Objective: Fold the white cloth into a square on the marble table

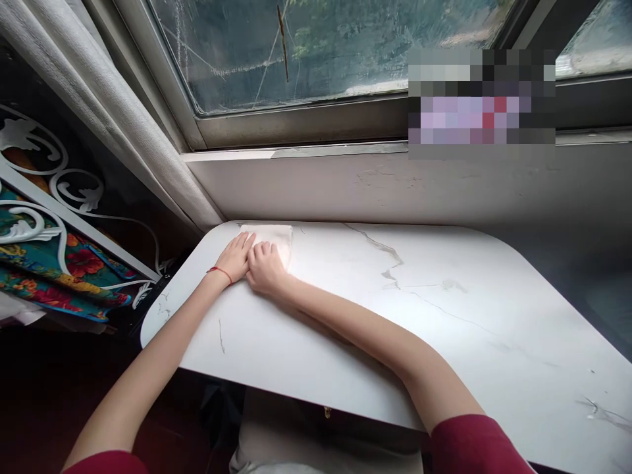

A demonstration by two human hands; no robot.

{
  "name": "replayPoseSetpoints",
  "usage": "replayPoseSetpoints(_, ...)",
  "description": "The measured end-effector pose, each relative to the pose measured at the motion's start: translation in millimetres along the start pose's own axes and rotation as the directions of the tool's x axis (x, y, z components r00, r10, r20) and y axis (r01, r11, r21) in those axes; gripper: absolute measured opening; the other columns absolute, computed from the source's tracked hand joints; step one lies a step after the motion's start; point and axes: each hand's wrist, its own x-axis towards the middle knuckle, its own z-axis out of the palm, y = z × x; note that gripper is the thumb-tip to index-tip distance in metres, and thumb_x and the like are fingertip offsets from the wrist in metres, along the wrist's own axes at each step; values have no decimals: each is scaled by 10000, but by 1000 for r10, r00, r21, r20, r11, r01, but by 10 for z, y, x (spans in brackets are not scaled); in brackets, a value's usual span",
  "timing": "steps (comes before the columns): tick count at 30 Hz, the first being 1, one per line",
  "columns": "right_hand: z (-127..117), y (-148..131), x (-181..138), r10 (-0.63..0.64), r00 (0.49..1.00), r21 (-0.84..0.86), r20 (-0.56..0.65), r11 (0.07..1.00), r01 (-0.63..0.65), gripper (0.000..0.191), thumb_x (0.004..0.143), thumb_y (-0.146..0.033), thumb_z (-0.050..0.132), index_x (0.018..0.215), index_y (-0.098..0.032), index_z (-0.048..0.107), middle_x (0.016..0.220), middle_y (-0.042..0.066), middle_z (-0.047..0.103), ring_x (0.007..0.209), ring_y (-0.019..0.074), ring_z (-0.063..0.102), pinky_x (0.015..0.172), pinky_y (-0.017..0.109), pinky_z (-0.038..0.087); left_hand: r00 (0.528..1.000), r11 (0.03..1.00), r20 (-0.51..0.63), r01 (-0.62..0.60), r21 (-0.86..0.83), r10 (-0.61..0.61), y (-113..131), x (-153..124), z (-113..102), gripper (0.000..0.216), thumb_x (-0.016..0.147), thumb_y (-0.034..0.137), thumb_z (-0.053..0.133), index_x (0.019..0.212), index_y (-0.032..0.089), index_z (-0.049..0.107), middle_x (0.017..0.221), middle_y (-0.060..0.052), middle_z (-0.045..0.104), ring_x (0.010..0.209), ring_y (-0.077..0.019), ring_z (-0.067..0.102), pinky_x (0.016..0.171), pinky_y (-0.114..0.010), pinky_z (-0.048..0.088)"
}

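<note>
At the left end of the white, grey-veined, marble-look tabletop (444, 309), near its far edge: a thin, pale cream cloth (276, 233) lying flat, with both bare hands on it.
Left hand (236, 255): palm down over the cloth's left part, fingers stretched out and close together, pointing toward the tabletop's far edge; a thin red cord bracelet (220, 270) circles the wrist.
Right hand (266, 268): just beside and touching the left, knuckles up, fingers bent down onto the cloth; whether they pinch the fabric, I cannot tell.
Sleeves: short and maroon, with the right sleeve (478, 441) over the tabletop's near edge and the left sleeve (108, 463) off its near left corner.
Window: a smeared, scratched glass pane (336, 52) in a grey metal frame, above and beyond the tabletop.
Curtain: off-white, heavy fabric (99, 85), hanging slantwise beyond the tabletop's left end.
Scrollwork: a white metal frame with curled leaf ornaments (74, 218), left of the tabletop, with a teal floral fabric (83, 258) showing behind it.
Fitting: a small, gold-coloured metal piece (327, 412) at the tabletop's near edge.
</note>
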Motion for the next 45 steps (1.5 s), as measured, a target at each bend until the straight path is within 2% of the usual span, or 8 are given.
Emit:
replayPoseSetpoints(9,-92,-1282,-886,-287,957,-115,45,950,291,560,941,-344,538,1328,60,513,1352,353,546,1229,448,572,977,638,479,973,992,-202,99,-81,-114,234,-2039,13,574,1007,298,307,1578,269,252,1625,-52,330,1516,-221,264,1243,-449,261)
replayPoseSetpoints(15,-82,-1290,-1216,-438,899,-142,7,890,434,644,903,-46,526,1504,-223,380,1441,165,557,1164,354,661,863,565,597,922,964,-284,247,-95,-264,637,-2386,58,606,1014,317,332,1594,349,162,1633,-59,307,1511,-276,275,1213,-558,290)
replayPoseSetpoints(18,-68,-1236,-1119,-396,917,-19,51,917,397,614,885,-15,536,1461,-208,450,1467,178,527,1195,382,642,815,587,619,934,969,-258,235,-80,-248,602,-2255,108,615,1015,299,301,1603,334,122,1631,-76,308,1511,-271,276,1188,-558,339)
replayPoseSetpoints(21,-87,-1186,-878,-151,976,50,153,988,145,435,889,-32,538,1323,-14,564,1357,319,569,1211,453,611,802,657,596,970,982,-156,180,-53,-186,466,-1953,80,597,1017,270,259,1602,273,143,1628,-91,315,1523,-238,241,1199,-511,336)
replayPoseSetpoints(28,-100,-486,-286,74,976,2,203,997,-76,510,919,-137,482,1377,87,502,1385,390,495,1301,505,510,915,740,463,971,981,164,159,107,-175,480,-737,-229,611,959,265,349,1522,31,310,1584,-256,327,1482,-342,318,1158,-488,355)
replayPoseSetpoints(32,11,82,-104,112,986,-19,121,994,-111,540,919,-99,412,1427,83,448,1449,370,442,1364,477,448,997,674,412,965,956,103,218,195,-241,708,-88,-241,545,946,215,337,1406,-65,424,1372,-338,523,1300,-395,519,1019,-467,448)
replayPoseSetpoints(37,63,737,17,129,991,-103,27,987,-125,503,911,-98,378,1347,128,486,1406,387,477,1323,444,464,978,541,411,983,974,-8,183,130,-184,897,536,-113,530,975,242,293,1428,-6,413,1421,-273,494,1352,-351,447,1090,-446,374)
replayPoseSetpoints(45,103,1413,2,-127,988,-52,-88,991,123,333,906,-236,402,1131,-83,594,1123,182,621,1035,305,515,913,396,379,952,978,-230,181,-105,-201,815,768,193,532,934,322,356,1372,46,479,1445,-249,493,1383,-375,417,1112,-502,336)
